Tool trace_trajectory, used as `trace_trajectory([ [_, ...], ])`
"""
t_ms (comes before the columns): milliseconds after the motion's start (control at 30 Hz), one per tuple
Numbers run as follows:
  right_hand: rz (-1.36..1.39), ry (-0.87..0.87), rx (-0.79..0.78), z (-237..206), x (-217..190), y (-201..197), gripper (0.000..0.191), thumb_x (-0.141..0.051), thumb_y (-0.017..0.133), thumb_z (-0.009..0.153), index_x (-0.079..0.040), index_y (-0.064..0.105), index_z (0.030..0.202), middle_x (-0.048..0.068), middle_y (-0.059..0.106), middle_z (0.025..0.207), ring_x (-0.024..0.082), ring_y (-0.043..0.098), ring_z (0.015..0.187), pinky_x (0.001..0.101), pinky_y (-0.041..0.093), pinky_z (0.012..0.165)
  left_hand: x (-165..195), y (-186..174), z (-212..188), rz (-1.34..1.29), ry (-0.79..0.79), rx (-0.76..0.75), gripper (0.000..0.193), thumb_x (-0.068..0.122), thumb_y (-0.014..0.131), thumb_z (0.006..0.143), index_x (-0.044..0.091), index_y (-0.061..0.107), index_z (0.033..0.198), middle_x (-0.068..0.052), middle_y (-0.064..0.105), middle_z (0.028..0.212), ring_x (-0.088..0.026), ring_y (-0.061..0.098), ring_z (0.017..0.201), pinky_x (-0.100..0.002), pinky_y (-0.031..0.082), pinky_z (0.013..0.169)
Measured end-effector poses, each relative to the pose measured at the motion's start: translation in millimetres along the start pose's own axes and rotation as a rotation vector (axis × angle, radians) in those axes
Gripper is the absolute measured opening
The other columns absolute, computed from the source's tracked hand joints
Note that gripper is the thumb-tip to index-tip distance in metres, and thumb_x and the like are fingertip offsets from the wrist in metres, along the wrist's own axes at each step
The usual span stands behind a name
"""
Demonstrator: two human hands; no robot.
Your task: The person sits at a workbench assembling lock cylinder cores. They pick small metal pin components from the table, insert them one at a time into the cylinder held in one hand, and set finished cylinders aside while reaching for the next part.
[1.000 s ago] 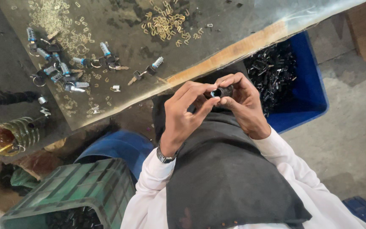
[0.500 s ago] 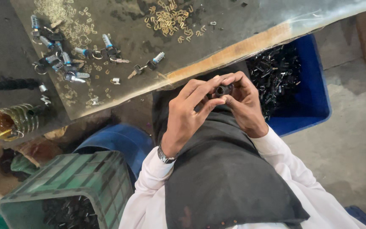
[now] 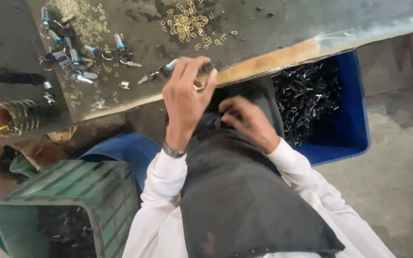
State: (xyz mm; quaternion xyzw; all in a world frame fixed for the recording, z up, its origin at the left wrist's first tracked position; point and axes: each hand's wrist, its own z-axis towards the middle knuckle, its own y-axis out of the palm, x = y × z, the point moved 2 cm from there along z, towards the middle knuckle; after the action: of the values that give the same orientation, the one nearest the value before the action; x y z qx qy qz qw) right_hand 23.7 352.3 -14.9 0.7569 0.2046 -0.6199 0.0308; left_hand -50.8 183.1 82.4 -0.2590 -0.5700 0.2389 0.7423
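My left hand (image 3: 187, 98), a watch on its wrist, is lifted to the table's near edge (image 3: 264, 59). Its fingertips pinch a small dark metal part (image 3: 206, 68). My right hand (image 3: 247, 122) is lower, resting on the dark cloth (image 3: 244, 200) over my lap. Its fingers curl into the folds, and I cannot see whether they hold anything. On the tabletop just beyond my left hand lie a key with a small lock cylinder (image 3: 158, 71) and a scatter of small brass pieces (image 3: 187, 21).
A blue bin (image 3: 354, 138) full of black metal parts stands at the right under the table edge. A green crate (image 3: 72, 191) with dark parts is at the lower left. More lock cylinders with keys (image 3: 72, 57) lie far left, near a yellowish container (image 3: 5, 117).
Both hands held the small dark part together over my lap. Now they have separated: my left hand has risen to the table edge with the part, my right hand has dropped to the lap.
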Motion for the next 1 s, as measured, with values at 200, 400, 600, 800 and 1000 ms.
trace_trajectory([
  [200, -0.994, -0.463, -0.288, 0.8, 100.6, 32.3, 0.034, -0.013, 0.062, 0.086, -0.006, 0.067, 0.119, 0.011, 0.063, 0.124, 0.028, 0.060, 0.117, 0.0413, 0.048, 0.098, 24.5, 29.2, 7.1, 0.154, 0.062, 0.129, 0.051, 0.017, 0.084, 0.094, 0.012, 0.059, 0.138, -0.006, 0.062, 0.108, -0.016, 0.062, 0.069, -0.031, 0.050, 0.063],
  [400, -0.560, -0.669, -0.693, 7.8, 167.9, 28.3, 0.032, -0.015, 0.059, 0.087, -0.015, 0.067, 0.119, 0.008, 0.063, 0.125, 0.028, 0.057, 0.112, 0.0482, 0.044, 0.088, 58.0, 31.7, -35.1, 0.047, -0.078, 0.114, 0.036, 0.011, 0.079, 0.099, 0.010, 0.064, 0.131, -0.004, 0.063, 0.101, -0.012, 0.056, 0.061, -0.028, 0.049, 0.059],
  [600, -0.793, -0.823, -0.742, 7.8, 169.0, 36.2, 0.022, -0.018, 0.055, 0.088, -0.016, 0.062, 0.109, 0.006, 0.063, 0.104, 0.026, 0.057, 0.109, 0.0498, 0.043, 0.091, 47.9, 41.3, -86.5, 0.199, -0.118, 0.080, 0.015, 0.012, 0.077, 0.095, 0.010, 0.073, 0.110, -0.006, 0.071, 0.096, -0.019, 0.065, 0.067, -0.031, 0.052, 0.062],
  [800, -0.831, -0.977, -0.802, 8.6, 163.5, 24.3, 0.016, -0.022, 0.057, 0.093, -0.015, 0.059, 0.107, 0.005, 0.061, 0.100, 0.025, 0.056, 0.105, 0.0489, 0.041, 0.094, -99.6, 34.6, -154.3, 0.415, -0.414, 0.267, 0.015, 0.021, 0.069, 0.098, 0.010, 0.073, 0.108, -0.014, 0.074, 0.103, -0.034, 0.071, 0.094, -0.042, 0.055, 0.082],
  [1000, -0.870, -0.959, -0.829, 0.4, 172.9, 28.4, 0.024, -0.021, 0.060, 0.083, -0.018, 0.061, 0.107, 0.001, 0.066, 0.103, 0.025, 0.056, 0.111, 0.0485, 0.040, 0.095, -207.7, 75.0, -187.0, 0.184, -0.680, -0.046, 0.026, 0.023, 0.058, 0.095, 0.009, 0.074, 0.109, -0.020, 0.074, 0.107, -0.040, 0.069, 0.104, -0.048, 0.053, 0.088],
])
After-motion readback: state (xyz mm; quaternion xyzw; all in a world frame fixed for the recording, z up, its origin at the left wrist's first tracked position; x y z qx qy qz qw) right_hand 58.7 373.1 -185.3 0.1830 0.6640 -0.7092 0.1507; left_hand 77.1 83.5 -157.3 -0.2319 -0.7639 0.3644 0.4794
